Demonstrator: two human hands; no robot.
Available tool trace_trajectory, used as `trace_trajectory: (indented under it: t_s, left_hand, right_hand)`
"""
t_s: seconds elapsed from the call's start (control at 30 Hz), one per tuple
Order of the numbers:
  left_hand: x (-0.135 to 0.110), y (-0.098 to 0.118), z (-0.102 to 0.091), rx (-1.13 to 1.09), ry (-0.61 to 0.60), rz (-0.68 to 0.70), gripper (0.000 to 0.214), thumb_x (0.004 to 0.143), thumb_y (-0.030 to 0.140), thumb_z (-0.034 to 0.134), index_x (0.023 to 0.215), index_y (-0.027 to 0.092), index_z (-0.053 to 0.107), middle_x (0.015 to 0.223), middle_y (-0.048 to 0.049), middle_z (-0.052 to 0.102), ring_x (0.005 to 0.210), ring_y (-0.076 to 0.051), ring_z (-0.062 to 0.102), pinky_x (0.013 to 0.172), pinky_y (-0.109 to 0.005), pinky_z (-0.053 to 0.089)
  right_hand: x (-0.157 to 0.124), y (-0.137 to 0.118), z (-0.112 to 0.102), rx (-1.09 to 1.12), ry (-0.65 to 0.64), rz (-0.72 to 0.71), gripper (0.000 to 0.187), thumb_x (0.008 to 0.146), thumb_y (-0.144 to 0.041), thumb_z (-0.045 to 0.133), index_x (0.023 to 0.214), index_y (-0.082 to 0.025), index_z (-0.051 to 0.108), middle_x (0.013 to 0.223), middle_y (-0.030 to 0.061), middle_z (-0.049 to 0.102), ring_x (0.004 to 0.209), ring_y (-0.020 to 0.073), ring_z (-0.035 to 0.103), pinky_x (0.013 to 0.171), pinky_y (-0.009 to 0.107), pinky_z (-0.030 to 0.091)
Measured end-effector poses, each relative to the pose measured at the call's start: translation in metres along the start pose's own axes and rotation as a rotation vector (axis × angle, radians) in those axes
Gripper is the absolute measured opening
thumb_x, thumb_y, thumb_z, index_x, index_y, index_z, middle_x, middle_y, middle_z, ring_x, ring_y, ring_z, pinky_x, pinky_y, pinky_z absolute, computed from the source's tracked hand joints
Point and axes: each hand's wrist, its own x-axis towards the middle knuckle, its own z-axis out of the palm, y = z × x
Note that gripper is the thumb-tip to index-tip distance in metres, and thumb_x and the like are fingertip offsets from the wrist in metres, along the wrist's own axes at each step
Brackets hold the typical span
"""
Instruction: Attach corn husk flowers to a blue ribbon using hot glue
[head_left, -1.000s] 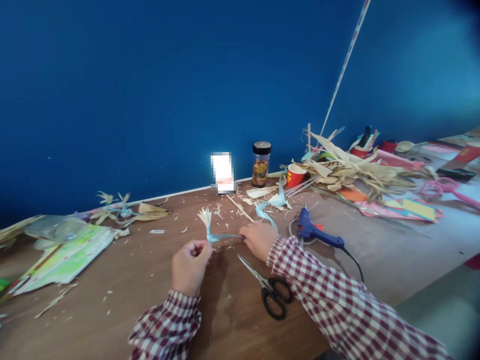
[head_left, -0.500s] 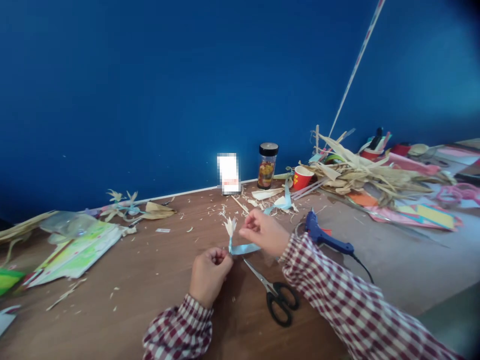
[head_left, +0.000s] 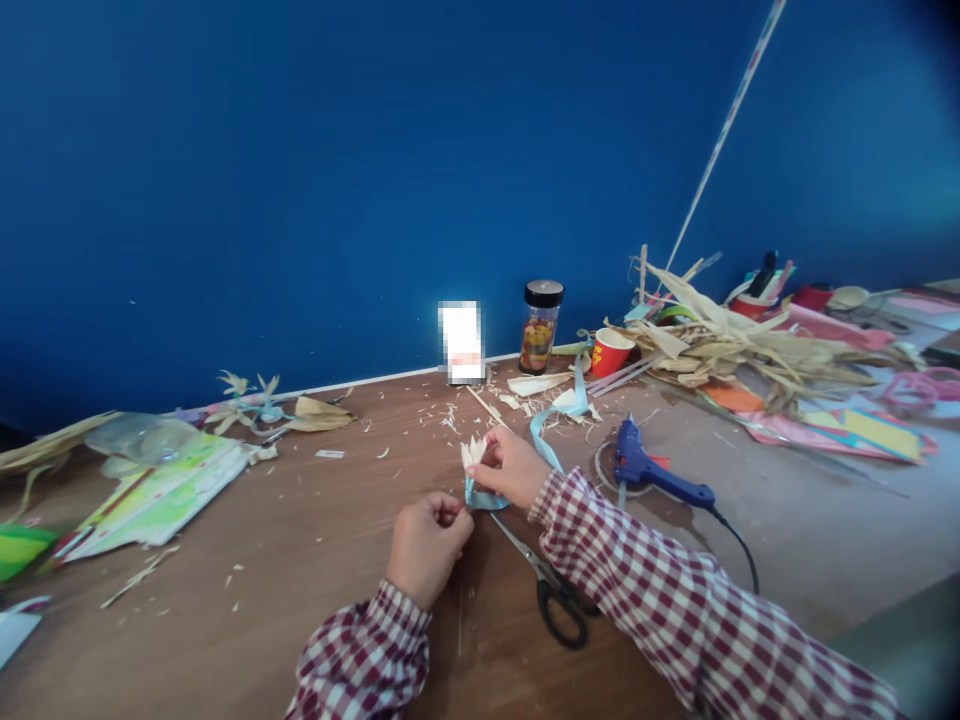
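Note:
My left hand (head_left: 427,545) is closed in a pinch on the lower stem of a small corn-husk tuft (head_left: 473,452). My right hand (head_left: 511,467) is closed on a light blue ribbon (head_left: 480,497) that loops around the stem just under the tuft. Both hands sit close together above the brown wooden table (head_left: 300,560). The ribbon's free length (head_left: 551,425) trails away behind my right hand. Black-handled scissors (head_left: 551,592) lie on the table under my right forearm.
A blue glue gun (head_left: 652,473) with a black cord lies to the right. Beyond it are a red cup (head_left: 609,352), a black-lidded jar (head_left: 541,326) and a heap of dried corn husks (head_left: 735,345). Printed sheets (head_left: 150,495) and finished husk pieces (head_left: 262,410) lie at the left.
My right hand has drawn in from the stretched ribbon's end to the tuft, bringing the ribbon round the stem. My left hand kept its hold. The camera view shifted slightly.

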Motion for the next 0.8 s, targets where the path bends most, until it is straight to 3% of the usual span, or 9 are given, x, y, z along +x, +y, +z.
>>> trace_trajectory:
  t_s: [0.23, 0.33, 0.43, 0.57, 0.67, 0.8]
  left_hand:
    - [0.004, -0.005, -0.002, -0.031, -0.123, -0.061, 0.026, 0.066, 0.041, 0.058, 0.071, 0.016, 0.06, 0.052, -0.0001, 0.059, 0.045, -0.013, 0.055, 0.044, -0.023, 0.043]
    - [0.003, -0.002, -0.009, 0.169, -0.062, 0.055, 0.025, 0.069, 0.041, 0.056, 0.076, 0.017, 0.06, 0.054, -0.0005, 0.06, 0.046, -0.015, 0.055, 0.046, -0.024, 0.042]
    - [0.0, 0.0, -0.017, 0.346, 0.007, 0.277, 0.02, 0.076, 0.034, 0.05, 0.081, 0.019, 0.061, 0.068, -0.0033, 0.065, 0.061, -0.016, 0.059, 0.057, -0.026, 0.044]
    - [-0.004, -0.001, -0.022, 0.462, -0.08, 0.531, 0.018, 0.078, 0.023, 0.047, 0.086, 0.022, 0.063, 0.084, -0.0046, 0.064, 0.078, -0.017, 0.058, 0.069, -0.027, 0.042]
    - [-0.007, -0.004, -0.021, 0.517, -0.113, 0.557, 0.017, 0.078, 0.021, 0.048, 0.084, 0.024, 0.064, 0.082, -0.0042, 0.063, 0.077, -0.017, 0.056, 0.067, -0.026, 0.042]
    - [-0.007, -0.006, -0.02, 0.508, -0.104, 0.543, 0.014, 0.077, 0.023, 0.051, 0.081, 0.023, 0.064, 0.081, -0.0048, 0.063, 0.076, -0.018, 0.056, 0.067, -0.026, 0.041]
  right_hand:
    - [0.006, 0.008, 0.001, -0.142, 0.04, -0.029, 0.025, 0.065, -0.028, 0.062, 0.083, -0.018, 0.046, 0.068, -0.001, 0.061, 0.061, 0.0123, 0.057, 0.056, 0.025, 0.043]
    - [0.008, 0.012, 0.002, -0.186, 0.033, -0.028, 0.028, 0.065, -0.03, 0.064, 0.085, -0.017, 0.048, 0.07, 0.0002, 0.062, 0.063, 0.0136, 0.058, 0.058, 0.026, 0.043]
    - [0.008, 0.012, 0.002, -0.193, -0.006, -0.006, 0.035, 0.065, -0.033, 0.065, 0.091, -0.017, 0.049, 0.072, 0.0005, 0.062, 0.065, 0.0147, 0.059, 0.061, 0.027, 0.043]
    - [0.005, 0.007, -0.002, -0.208, -0.088, -0.022, 0.046, 0.067, -0.037, 0.064, 0.105, -0.016, 0.048, 0.075, 0.0009, 0.064, 0.069, 0.0153, 0.06, 0.065, 0.029, 0.043]
    - [0.001, 0.001, -0.009, -0.252, -0.096, -0.081, 0.044, 0.07, -0.033, 0.062, 0.108, -0.017, 0.047, 0.078, 0.0018, 0.065, 0.071, 0.015, 0.06, 0.067, 0.029, 0.042]
    - [-0.009, -0.005, -0.015, -0.401, -0.115, -0.188, 0.03, 0.069, -0.031, 0.062, 0.095, -0.019, 0.055, 0.079, 0.0004, 0.064, 0.071, 0.0149, 0.058, 0.067, 0.028, 0.04]
